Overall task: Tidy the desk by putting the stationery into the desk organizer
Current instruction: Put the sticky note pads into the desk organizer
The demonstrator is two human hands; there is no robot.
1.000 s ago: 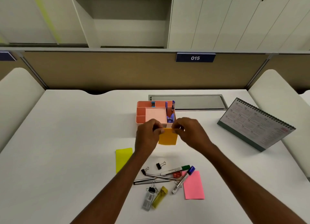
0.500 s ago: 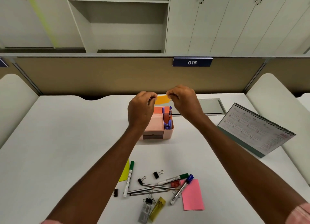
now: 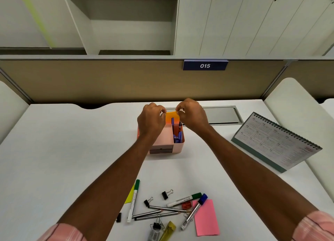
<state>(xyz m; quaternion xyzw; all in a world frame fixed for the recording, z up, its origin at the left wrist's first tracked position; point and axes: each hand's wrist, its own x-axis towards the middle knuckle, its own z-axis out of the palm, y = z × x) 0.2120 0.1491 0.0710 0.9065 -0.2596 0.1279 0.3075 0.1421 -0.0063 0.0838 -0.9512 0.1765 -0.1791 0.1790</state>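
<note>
A pink desk organizer stands mid-desk with blue pens in its right compartment. Both hands hover over its back part and pinch an orange sticky note pad between them: my left hand at its left edge, my right hand at its right edge. The pad's lower part is hidden behind the organizer's contents. Loose stationery lies near the front edge: a pink note pad, a yellow note pad, green markers, a blue marker, pencils and black binder clips.
A desk calendar stands at the right. A grey cable hatch lies behind the organizer, in front of the brown partition. A red sharpener, a yellow highlighter and a clear clipped item lie among the stationery.
Both hands carried the orange pad up from the desk to above the organizer, then lowered it slightly toward its back part. The camera tilted, showing more of the front stationery.
</note>
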